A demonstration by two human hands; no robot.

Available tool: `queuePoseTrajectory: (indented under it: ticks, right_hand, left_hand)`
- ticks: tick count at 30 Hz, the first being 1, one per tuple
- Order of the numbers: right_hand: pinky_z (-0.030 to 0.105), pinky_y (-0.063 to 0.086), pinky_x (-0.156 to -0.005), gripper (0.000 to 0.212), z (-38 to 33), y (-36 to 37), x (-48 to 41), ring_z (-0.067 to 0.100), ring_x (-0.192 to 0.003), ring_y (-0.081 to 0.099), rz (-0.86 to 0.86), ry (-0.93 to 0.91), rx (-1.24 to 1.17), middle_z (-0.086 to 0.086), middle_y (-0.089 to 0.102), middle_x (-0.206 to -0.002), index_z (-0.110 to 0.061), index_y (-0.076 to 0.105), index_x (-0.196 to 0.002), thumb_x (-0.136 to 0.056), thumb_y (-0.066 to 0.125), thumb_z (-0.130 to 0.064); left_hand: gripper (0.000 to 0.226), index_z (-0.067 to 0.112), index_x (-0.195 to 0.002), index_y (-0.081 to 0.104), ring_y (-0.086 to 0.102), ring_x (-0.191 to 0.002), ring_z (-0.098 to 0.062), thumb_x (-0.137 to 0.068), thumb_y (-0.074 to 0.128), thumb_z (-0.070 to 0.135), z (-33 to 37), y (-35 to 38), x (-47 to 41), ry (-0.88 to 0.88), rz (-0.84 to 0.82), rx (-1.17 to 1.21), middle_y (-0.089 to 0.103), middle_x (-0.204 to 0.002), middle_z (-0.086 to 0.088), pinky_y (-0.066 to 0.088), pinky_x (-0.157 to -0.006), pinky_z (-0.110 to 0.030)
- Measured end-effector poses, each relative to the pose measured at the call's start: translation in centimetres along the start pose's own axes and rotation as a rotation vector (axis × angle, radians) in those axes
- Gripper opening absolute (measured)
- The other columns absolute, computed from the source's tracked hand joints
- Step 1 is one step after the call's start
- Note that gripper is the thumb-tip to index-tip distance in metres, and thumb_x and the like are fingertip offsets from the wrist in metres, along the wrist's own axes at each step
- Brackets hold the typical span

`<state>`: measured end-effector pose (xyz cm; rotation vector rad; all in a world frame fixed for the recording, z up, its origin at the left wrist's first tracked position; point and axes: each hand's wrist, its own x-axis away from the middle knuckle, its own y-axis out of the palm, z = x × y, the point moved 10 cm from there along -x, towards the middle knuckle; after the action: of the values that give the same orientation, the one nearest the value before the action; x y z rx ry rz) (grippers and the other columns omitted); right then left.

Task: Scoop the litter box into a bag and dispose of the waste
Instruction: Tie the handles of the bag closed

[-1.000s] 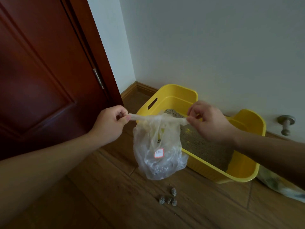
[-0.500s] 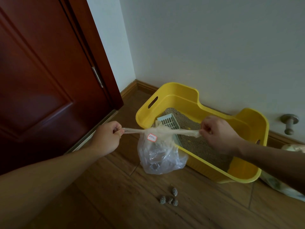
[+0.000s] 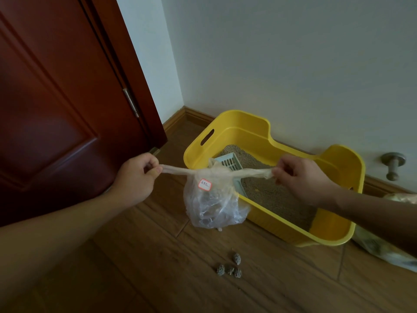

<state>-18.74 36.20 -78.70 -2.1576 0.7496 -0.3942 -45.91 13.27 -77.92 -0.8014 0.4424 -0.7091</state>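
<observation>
A clear plastic bag [image 3: 214, 206] with dark clumps inside and a small red-edged label hangs above the wooden floor, in front of the yellow litter box [image 3: 282, 224]. My left hand [image 3: 135, 177] pinches the bag's left twisted end. My right hand [image 3: 302, 177] grips the right twisted end, and the top is stretched taut between them. Grey litter fills the box, and a pale blue scoop [image 3: 230, 162] lies in it, partly hidden behind the bag. Several litter clumps [image 3: 230, 267] lie on the floor in front of the box.
A dark red door [image 3: 56, 109] stands at the left, close to my left arm. The white wall runs behind the box, with a metal door stop [image 3: 393, 164] at the right. Another plastic bag [image 3: 383, 247] lies on the floor at the far right.
My hands have pulled farther apart, stretching the bag's twisted ends tight. The bag has dropped lower and turned, so its label now sits near the top.
</observation>
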Motion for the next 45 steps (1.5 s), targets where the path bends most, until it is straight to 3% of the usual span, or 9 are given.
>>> queuePoseTrajectory:
  ticks: [5, 9, 14, 18, 27, 31, 36, 40, 45]
  right_hand:
    - [0.045, 0.060, -0.074, 0.013, -0.4, -0.7, 0.3, 0.018, -0.071, 0.071, 0.030, 0.060, -0.237, 0.002, 0.074, -0.075, -0.017, 0.061, -0.086, -0.097, 0.059, -0.023]
    - [0.042, 0.061, -0.079, 0.005, -1.2, -0.8, 0.1, 0.028, -0.078, 0.072, 0.021, 0.112, -0.481, 0.010, 0.075, -0.079, -0.008, 0.060, -0.092, -0.096, 0.060, -0.012]
    - [0.031, 0.060, -0.077, 0.006, -2.0, 0.3, 0.1, 0.023, -0.080, 0.071, -0.025, 0.194, -0.700, 0.014, 0.072, -0.084, -0.006, 0.061, -0.089, -0.094, 0.060, -0.003]
    - [0.031, 0.057, -0.076, 0.009, -2.5, 1.2, -0.2, 0.021, -0.080, 0.069, -0.078, 0.251, -0.837, 0.014, 0.072, -0.086, -0.005, 0.065, -0.086, -0.090, 0.060, 0.001]
    - [0.042, 0.058, -0.081, 0.029, -3.5, 3.2, 0.5, 0.029, -0.092, 0.066, -0.200, 0.294, -0.619, 0.015, 0.068, -0.099, -0.005, 0.065, -0.090, -0.071, 0.067, 0.017]
    - [0.027, 0.052, -0.065, 0.023, -3.9, 3.6, 0.8, 0.020, -0.083, 0.063, -0.256, 0.282, -0.447, 0.011, 0.068, -0.096, -0.007, 0.068, -0.092, -0.079, 0.067, 0.011]
    - [0.028, 0.045, -0.061, 0.005, -4.4, 3.0, 0.7, 0.014, -0.071, 0.056, -0.213, 0.225, -0.364, 0.005, 0.067, -0.084, -0.015, 0.069, -0.087, -0.087, 0.069, -0.010]
    - [0.028, 0.045, -0.064, 0.006, -5.6, 2.2, 0.6, 0.012, -0.065, 0.057, -0.169, 0.194, -0.538, 0.003, 0.066, -0.072, -0.013, 0.067, -0.087, -0.092, 0.063, -0.012]
    - [0.034, 0.050, -0.066, 0.009, -7.1, 1.9, 0.4, 0.016, -0.062, 0.058, -0.160, 0.212, -0.745, 0.007, 0.069, -0.071, -0.009, 0.068, -0.093, -0.093, 0.059, -0.009]
  left_hand:
    - [0.019, 0.018, -0.076, 0.055, 0.052, -0.065, -0.017, -0.094, 0.060, 0.013, 2.3, -1.1, 0.0, 0.095, 0.036, 0.085, 0.057, -0.071, -0.004, 0.042, -0.060, -0.032]
    - [0.015, 0.015, -0.079, 0.059, 0.046, -0.060, -0.005, -0.093, 0.061, 0.010, 3.8, -0.7, 0.2, 0.109, 0.037, 0.187, 0.054, -0.069, 0.000, 0.041, -0.060, -0.029]
    - [0.011, 0.011, -0.083, 0.061, 0.061, -0.080, -0.030, -0.094, 0.061, 0.011, 5.9, 0.0, 0.6, 0.124, -0.016, 0.289, 0.066, -0.085, -0.016, 0.051, -0.072, -0.042]
    - [0.013, 0.019, -0.082, 0.064, 0.062, -0.075, -0.018, -0.094, 0.061, 0.018, 7.1, 0.6, 0.9, 0.125, -0.067, 0.309, 0.067, -0.083, -0.009, 0.051, -0.069, -0.032]
    - [0.016, 0.014, -0.083, 0.066, 0.065, -0.072, -0.007, -0.096, 0.059, 0.020, 8.3, 0.8, 1.3, 0.052, -0.075, 0.389, 0.069, -0.073, 0.000, 0.052, -0.070, -0.014]
    - [0.019, 0.009, -0.082, 0.065, 0.064, -0.065, -0.006, -0.097, 0.057, 0.016, 8.6, 0.6, 1.4, 0.026, -0.075, 0.459, 0.067, -0.065, 0.002, 0.048, -0.070, -0.005]
    - [0.020, 0.007, -0.083, 0.063, 0.062, -0.063, -0.013, -0.098, 0.054, 0.016, 9.0, 0.6, 1.6, 0.013, -0.115, 0.501, 0.064, -0.061, 0.000, 0.050, -0.070, -0.025]
    - [0.022, 0.002, -0.083, 0.063, 0.057, -0.058, -0.014, -0.099, 0.054, 0.014, 10.1, 1.0, 2.2, -0.007, -0.158, 0.576, 0.060, -0.058, -0.001, 0.050, -0.061, -0.025]
    - [0.019, 0.002, -0.093, 0.069, 0.061, -0.066, -0.020, -0.097, 0.058, 0.016, 10.7, 1.8, 3.0, -0.082, -0.208, 0.699, 0.060, -0.059, -0.001, 0.056, -0.072, -0.037]
